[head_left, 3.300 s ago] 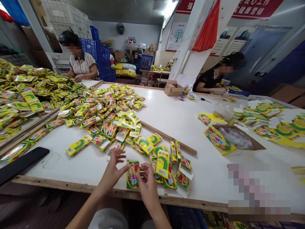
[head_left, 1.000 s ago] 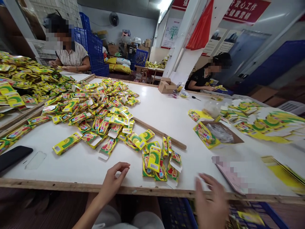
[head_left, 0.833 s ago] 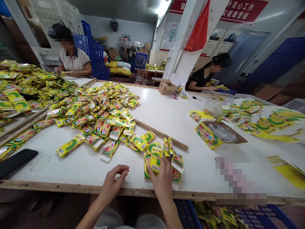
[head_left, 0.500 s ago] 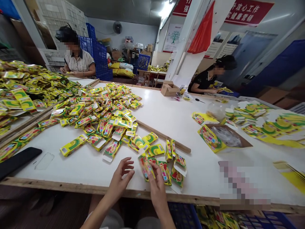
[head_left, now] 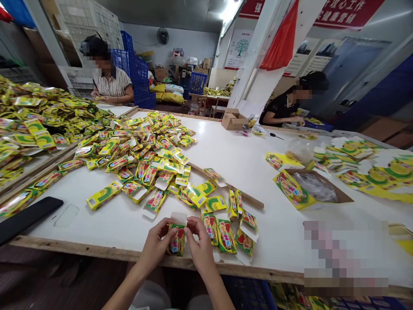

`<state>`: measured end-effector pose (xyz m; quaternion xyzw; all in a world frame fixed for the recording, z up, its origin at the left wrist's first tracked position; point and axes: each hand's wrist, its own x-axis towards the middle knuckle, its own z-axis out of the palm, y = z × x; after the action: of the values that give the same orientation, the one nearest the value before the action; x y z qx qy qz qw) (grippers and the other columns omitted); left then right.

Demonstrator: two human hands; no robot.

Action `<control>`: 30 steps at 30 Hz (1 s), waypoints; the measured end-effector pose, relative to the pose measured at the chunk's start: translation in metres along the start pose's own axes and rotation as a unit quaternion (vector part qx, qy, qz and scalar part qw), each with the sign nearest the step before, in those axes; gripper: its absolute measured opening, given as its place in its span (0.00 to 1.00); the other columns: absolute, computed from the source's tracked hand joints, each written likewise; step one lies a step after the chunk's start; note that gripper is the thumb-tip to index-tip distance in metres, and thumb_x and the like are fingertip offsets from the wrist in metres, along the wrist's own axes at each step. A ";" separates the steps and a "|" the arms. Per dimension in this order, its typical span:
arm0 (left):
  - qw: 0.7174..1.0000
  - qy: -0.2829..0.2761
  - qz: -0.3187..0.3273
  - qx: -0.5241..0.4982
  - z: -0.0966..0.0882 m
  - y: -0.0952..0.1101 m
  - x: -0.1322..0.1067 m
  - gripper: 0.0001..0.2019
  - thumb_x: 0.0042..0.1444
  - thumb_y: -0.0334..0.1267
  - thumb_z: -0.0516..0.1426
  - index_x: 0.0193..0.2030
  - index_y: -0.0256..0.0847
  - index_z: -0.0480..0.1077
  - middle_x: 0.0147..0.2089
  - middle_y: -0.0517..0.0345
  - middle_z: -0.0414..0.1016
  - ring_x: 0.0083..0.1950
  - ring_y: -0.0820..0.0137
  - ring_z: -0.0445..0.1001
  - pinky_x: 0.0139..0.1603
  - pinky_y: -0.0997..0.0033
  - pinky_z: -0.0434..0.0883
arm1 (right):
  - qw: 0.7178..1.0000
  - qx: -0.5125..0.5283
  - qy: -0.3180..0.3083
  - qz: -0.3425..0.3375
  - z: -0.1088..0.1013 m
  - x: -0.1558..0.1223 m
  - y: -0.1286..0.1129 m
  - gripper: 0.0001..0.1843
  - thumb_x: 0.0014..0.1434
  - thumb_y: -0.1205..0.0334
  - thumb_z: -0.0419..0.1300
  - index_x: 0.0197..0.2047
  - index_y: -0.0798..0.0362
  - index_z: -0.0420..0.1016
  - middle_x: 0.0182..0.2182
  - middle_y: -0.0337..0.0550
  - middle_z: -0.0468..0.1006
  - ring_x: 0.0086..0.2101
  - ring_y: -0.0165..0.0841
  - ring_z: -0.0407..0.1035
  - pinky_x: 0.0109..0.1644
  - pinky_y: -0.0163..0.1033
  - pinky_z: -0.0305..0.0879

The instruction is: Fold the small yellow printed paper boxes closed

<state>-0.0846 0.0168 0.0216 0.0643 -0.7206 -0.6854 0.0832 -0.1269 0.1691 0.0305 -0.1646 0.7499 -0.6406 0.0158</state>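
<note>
At the left, a large heap of yellow and green printed packets [head_left: 48,103] lies behind a long wooden divider strip [head_left: 48,170]; nearer, a flat black slab-like object [head_left: 32,217] rests on the white tabletop [head_left: 109,224]. Beyond the heap, at the far left, sits a person in a striped shirt [head_left: 112,84]. Right of the divider spreads a loose pile of small yellow, green and red cardboard boxes [head_left: 138,150], several with white flaps open. At the near edge, centre, the left hand [head_left: 155,244] grips the left side of a small yellow and green printed cardboard box [head_left: 177,241], its white end flap [head_left: 179,218] open on the far side. The right hand [head_left: 200,249] holds the same box from the right, both grips narrow, thumbs towards its printed face; whether the box touches the tabletop cannot be told. Just right of this hand lies a cluster of similar small boxes [head_left: 226,237]. Farther right stands an open printed yellow carton [head_left: 295,189] containing clear plastic [head_left: 318,187], with flat yellow and green printed cardboard pieces [head_left: 383,174] beyond it.
</note>
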 end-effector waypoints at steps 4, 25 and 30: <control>1.000 0.015 0.008 0.014 -0.005 0.001 0.004 0.12 0.59 0.44 0.56 0.42 0.40 0.74 0.41 0.54 0.78 0.43 0.64 0.75 0.44 0.69 0.71 | 0.999 -0.029 -0.022 -0.019 0.003 0.007 0.001 0.10 0.61 0.61 0.56 0.46 0.51 0.71 0.38 0.43 0.77 0.38 0.33 0.73 0.43 0.35 0.69; 0.998 0.001 0.050 0.028 0.000 0.020 0.006 0.09 0.59 0.41 0.56 0.38 0.39 0.74 0.43 0.51 0.78 0.47 0.63 0.75 0.50 0.66 0.70 | 0.996 -0.036 -0.033 -0.078 0.004 0.013 -0.008 0.04 0.60 0.64 0.58 0.37 0.51 0.75 0.36 0.42 0.74 0.37 0.33 0.69 0.41 0.36 0.65; 0.999 0.032 0.020 0.017 0.003 0.022 0.010 0.09 0.56 0.41 0.59 0.37 0.38 0.74 0.35 0.54 0.78 0.37 0.67 0.75 0.40 0.71 0.71 | 0.998 -0.034 -0.023 -0.037 0.006 0.018 -0.008 0.03 0.59 0.64 0.58 0.36 0.52 0.73 0.32 0.41 0.74 0.33 0.32 0.68 0.39 0.36 0.65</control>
<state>-0.0944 0.0192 0.0440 0.0729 -0.7301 -0.6690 0.1188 -0.1404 0.1575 0.0402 -0.2075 0.7640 -0.6109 0.0037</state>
